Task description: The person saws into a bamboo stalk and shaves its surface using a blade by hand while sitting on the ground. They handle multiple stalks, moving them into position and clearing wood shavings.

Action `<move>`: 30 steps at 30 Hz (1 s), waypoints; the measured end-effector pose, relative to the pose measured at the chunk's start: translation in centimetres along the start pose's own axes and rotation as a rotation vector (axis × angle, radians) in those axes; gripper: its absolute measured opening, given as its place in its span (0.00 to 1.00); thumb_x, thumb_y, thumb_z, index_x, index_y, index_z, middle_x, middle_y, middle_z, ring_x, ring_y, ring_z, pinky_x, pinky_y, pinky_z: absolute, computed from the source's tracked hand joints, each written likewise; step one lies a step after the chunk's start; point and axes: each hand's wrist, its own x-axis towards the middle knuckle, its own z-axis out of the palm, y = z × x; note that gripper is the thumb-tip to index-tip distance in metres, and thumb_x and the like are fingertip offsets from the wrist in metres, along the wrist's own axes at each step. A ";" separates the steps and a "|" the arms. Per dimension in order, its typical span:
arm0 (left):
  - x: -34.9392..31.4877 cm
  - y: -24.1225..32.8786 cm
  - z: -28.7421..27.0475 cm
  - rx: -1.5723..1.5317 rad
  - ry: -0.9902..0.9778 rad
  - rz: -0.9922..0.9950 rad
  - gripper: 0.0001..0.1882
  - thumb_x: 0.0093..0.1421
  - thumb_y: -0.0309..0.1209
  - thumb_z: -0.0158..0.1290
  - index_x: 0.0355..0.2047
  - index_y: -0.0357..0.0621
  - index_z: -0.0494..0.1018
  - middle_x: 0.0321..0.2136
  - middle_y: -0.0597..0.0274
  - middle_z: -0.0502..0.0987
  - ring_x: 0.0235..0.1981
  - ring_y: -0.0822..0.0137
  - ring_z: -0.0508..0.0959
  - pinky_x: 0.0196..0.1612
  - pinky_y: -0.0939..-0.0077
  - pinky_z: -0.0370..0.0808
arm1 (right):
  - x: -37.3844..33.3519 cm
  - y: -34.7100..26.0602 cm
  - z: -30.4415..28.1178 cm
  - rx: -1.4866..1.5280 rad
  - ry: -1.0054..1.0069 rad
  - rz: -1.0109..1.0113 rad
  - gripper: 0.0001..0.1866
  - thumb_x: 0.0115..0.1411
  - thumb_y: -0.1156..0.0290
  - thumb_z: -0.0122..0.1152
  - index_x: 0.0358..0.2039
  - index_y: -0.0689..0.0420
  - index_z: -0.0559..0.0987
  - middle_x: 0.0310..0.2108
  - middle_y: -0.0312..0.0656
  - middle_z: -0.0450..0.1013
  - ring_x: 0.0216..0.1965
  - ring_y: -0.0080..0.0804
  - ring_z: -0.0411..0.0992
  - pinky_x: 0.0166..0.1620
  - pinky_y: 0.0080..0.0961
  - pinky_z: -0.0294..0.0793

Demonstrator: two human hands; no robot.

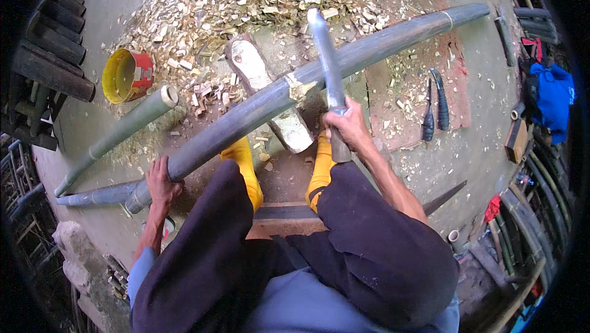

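A long dark bamboo pole [246, 115] lies slantwise in front of me, its far end up at the right. Near its middle a pale notch [298, 87] is cut into the surface. Beneath that spot the pole crosses a chopped wooden block [291, 129]. My left hand [162, 180] is wrapped round the pole close to its near left end. In my right hand [348, 124] is the wooden handle of a broad-bladed chopping knife [329, 56]. Its blade points up and away, over the pole just right of the notch; whether it touches the pole I cannot tell.
Wood chips [246, 1] are heaped beyond the pole. A yellow-and-red bucket [127, 76] and a green bamboo length [120, 127] are at the left. Two dark-handled curved tools [435, 105] and a saw blade [445, 198] lie right. My yellow boots [244, 170] flank the block.
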 end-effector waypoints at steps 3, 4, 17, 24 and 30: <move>0.4 0.6 -0.2 -0.026 0.013 0.002 0.36 0.27 0.30 0.61 0.43 0.43 0.66 0.39 0.53 0.71 0.44 0.51 0.70 0.44 0.59 0.67 | -1.1 0.8 1.9 -0.074 -0.159 0.153 0.30 0.43 0.80 0.59 0.51 0.67 0.66 0.22 0.40 0.72 0.19 0.24 0.71 0.21 0.22 0.73; 0.5 0.6 -0.3 -0.042 0.011 0.001 0.36 0.26 0.31 0.61 0.42 0.43 0.67 0.37 0.53 0.72 0.43 0.50 0.71 0.44 0.60 0.67 | -1.8 1.2 2.6 -0.295 -0.357 0.038 0.34 0.42 0.78 0.61 0.53 0.69 0.66 0.23 0.42 0.73 0.25 0.26 0.73 0.26 0.23 0.74; 3.1 -0.3 -3.1 -0.390 -0.386 -0.008 0.34 0.25 0.33 0.63 0.40 0.45 0.72 0.31 0.51 0.77 0.35 0.51 0.78 0.40 0.63 0.73 | -0.1 2.1 0.6 -0.374 0.014 -0.357 0.15 0.44 0.76 0.60 0.35 0.65 0.73 0.19 0.36 0.69 0.15 0.21 0.68 0.21 0.20 0.68; 2.0 -2.1 -1.3 -0.456 -0.375 -0.033 0.33 0.26 0.33 0.62 0.39 0.43 0.71 0.29 0.49 0.76 0.34 0.51 0.78 0.38 0.63 0.72 | -0.6 3.1 2.5 -0.182 -0.130 -0.085 0.14 0.42 0.72 0.61 0.31 0.64 0.72 0.18 0.37 0.71 0.18 0.24 0.70 0.23 0.24 0.71; 3.0 -0.6 -2.8 -0.419 -0.373 -0.031 0.31 0.27 0.33 0.61 0.38 0.42 0.70 0.28 0.49 0.76 0.33 0.50 0.77 0.38 0.63 0.72 | 0.5 3.0 1.1 -0.252 -0.091 -0.051 0.21 0.43 0.76 0.61 0.40 0.63 0.70 0.21 0.38 0.72 0.17 0.23 0.70 0.22 0.21 0.71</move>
